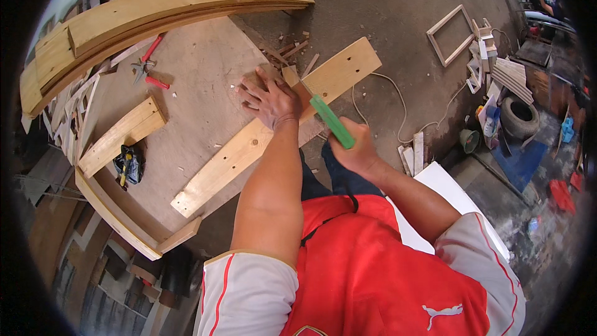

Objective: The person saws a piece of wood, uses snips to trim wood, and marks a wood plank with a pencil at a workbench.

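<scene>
A long pale wooden plank [227, 160] with dark knots lies slantwise over the edge of a plywood sheet [205, 81]. My left hand [273, 99] rests flat near the plank's middle, fingers spread, reaching over its far edge onto the plywood. Closed around a long green handle is my right hand [359, 146], just right of the plank. The tool looks like a handsaw [333, 122]; its thin blade, seen nearly edge-on, crosses the plank beside my left hand. A small wood block [290, 75] sits at the plank's far edge, by the blade.
Red-handled pliers [147, 65] and a short plank [124, 134] lie on the plywood, with a yellow-handled tool [125, 168] on a dark bag. A curved wooden beam [155, 12] spans the far left. Rightward are a cord [403, 102], a wooden frame [449, 34] and a tire [520, 117].
</scene>
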`<action>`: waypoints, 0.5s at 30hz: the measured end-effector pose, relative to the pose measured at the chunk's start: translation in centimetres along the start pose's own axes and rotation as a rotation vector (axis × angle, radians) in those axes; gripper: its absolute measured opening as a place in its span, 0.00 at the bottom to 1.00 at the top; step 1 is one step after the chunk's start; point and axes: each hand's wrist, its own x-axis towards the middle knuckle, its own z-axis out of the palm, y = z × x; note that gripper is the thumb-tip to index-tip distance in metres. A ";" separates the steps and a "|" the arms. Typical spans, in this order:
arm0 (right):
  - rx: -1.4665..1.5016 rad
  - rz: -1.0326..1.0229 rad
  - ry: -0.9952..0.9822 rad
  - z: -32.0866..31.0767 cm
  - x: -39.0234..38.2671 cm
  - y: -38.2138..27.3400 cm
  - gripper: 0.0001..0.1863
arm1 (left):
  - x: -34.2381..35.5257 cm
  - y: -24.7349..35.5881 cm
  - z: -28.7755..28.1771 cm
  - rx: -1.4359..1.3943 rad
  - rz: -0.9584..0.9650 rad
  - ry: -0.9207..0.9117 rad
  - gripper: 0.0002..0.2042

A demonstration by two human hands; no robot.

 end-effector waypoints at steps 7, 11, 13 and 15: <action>0.049 0.071 -0.013 -5.1 -8.9 -2.8 0.06 | 0.1 -1.8 -0.5 -0.034 -0.042 0.006 0.30; 0.039 0.077 0.044 -2.0 -3.5 -0.1 0.06 | 0.2 -0.2 -1.2 -0.042 -0.017 -0.009 0.30; 0.051 0.070 0.049 -1.2 0.2 -1.4 0.06 | 0.3 0.7 -0.6 -0.068 -0.002 -0.024 0.31; 0.073 0.064 0.042 -1.1 -0.5 -2.1 0.06 | 0.4 0.1 0.0 -0.045 -0.006 -0.002 0.31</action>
